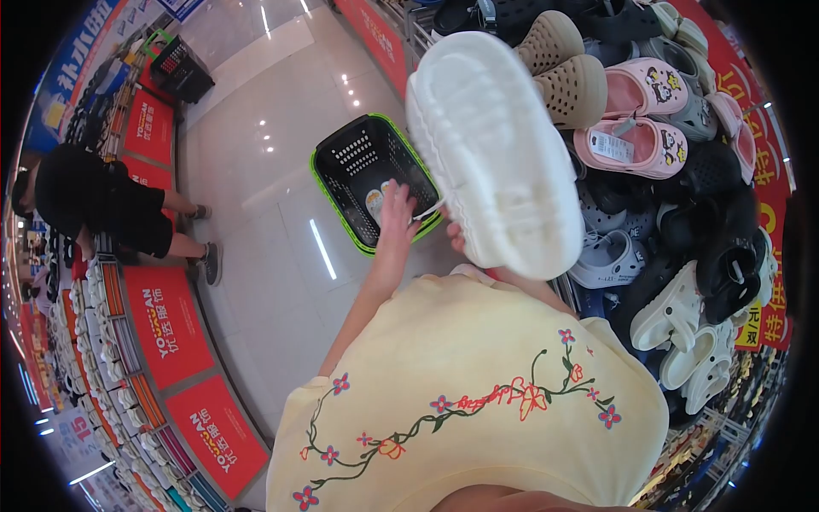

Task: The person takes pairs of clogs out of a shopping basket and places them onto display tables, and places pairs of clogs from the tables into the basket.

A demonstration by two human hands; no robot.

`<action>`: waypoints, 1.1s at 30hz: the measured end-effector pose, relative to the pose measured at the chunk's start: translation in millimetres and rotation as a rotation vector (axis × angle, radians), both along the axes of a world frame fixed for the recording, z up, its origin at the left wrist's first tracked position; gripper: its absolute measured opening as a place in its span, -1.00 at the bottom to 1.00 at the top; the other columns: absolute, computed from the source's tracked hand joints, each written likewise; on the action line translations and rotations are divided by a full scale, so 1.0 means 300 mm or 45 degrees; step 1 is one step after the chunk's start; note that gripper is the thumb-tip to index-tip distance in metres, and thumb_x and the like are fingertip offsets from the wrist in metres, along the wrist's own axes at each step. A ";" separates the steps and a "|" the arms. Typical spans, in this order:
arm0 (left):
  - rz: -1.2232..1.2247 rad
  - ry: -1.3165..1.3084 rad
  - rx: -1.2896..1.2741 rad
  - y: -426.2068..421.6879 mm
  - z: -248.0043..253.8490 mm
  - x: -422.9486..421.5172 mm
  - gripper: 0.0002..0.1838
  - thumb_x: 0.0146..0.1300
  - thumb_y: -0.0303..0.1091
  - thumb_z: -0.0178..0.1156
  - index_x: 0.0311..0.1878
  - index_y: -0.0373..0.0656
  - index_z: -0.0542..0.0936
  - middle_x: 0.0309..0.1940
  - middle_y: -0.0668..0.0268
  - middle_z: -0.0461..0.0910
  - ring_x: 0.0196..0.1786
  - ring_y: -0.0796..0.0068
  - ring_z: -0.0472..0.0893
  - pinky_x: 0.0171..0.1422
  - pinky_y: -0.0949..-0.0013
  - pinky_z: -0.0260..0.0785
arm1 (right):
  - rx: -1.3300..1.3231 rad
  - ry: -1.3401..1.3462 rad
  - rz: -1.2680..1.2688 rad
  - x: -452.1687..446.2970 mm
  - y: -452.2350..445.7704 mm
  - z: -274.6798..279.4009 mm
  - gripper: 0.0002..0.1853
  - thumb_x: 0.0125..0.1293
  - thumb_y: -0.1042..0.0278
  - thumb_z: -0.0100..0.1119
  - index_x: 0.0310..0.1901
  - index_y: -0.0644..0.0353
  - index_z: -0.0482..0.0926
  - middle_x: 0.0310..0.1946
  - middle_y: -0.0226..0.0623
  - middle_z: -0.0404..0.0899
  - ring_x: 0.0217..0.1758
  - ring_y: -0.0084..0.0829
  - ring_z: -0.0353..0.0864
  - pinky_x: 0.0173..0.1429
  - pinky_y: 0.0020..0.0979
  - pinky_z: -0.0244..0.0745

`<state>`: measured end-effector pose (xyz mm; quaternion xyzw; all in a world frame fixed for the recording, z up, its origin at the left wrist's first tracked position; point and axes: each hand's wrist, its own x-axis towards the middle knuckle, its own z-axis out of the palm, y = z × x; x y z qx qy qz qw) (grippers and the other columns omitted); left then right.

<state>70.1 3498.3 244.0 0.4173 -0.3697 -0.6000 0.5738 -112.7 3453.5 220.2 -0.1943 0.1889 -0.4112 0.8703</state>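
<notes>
A large white clog [499, 154], its thick ridged sole turned up toward me, is held in front of the rack. My right hand [457, 238] is closed around its near side; the clog hides most of that hand. A thin white cord [429, 210] runs from the clog's edge to my left hand [397, 218], whose fingers seem pinched on its end. Beneath my left hand is a black shopping basket [341, 200] with a bright green rim. Small round orange-and-white items [374, 201] show inside it, partly covered by my fingers.
At right, a display is piled with clogs, including pink clogs [636, 147], beige clogs [570, 90] and white clogs [670, 305]. A person in black [111, 200] stands at the left shelves. Another basket [181, 70] stands farther up the tiled aisle [264, 162].
</notes>
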 end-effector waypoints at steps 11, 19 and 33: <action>-0.168 -0.497 -0.366 0.031 0.086 -0.081 -0.16 -0.10 -0.54 0.22 0.26 -0.27 -0.01 0.25 0.10 -0.14 -0.02 0.38 0.31 0.01 0.41 0.33 | 0.318 -0.666 0.292 0.064 0.020 -0.015 -0.49 0.17 0.31 -0.07 0.14 0.31 0.11 -0.06 -0.19 0.27 -0.09 -0.39 0.33 -0.08 -0.44 0.28; -0.093 -0.717 -0.449 0.024 0.046 -0.065 -0.07 -0.16 -0.36 0.30 0.27 -0.28 -0.02 0.15 0.05 0.08 0.16 0.22 0.23 0.21 0.26 0.08 | 0.379 -0.802 0.385 0.071 0.017 -0.013 -0.48 0.18 0.27 -0.08 0.13 0.32 0.11 -0.09 -0.20 0.26 -0.15 -0.41 0.32 -0.13 -0.45 0.27; -0.077 -0.713 -0.405 0.026 0.039 -0.064 -0.12 -0.16 -0.31 0.31 0.24 -0.27 0.07 0.20 0.01 0.02 0.18 0.17 0.22 0.21 0.29 0.10 | 0.462 -0.938 0.526 0.087 -0.003 -0.008 -0.47 0.19 0.21 -0.11 0.12 0.34 0.10 -0.16 -0.22 0.24 -0.25 -0.43 0.30 -0.21 -0.45 0.24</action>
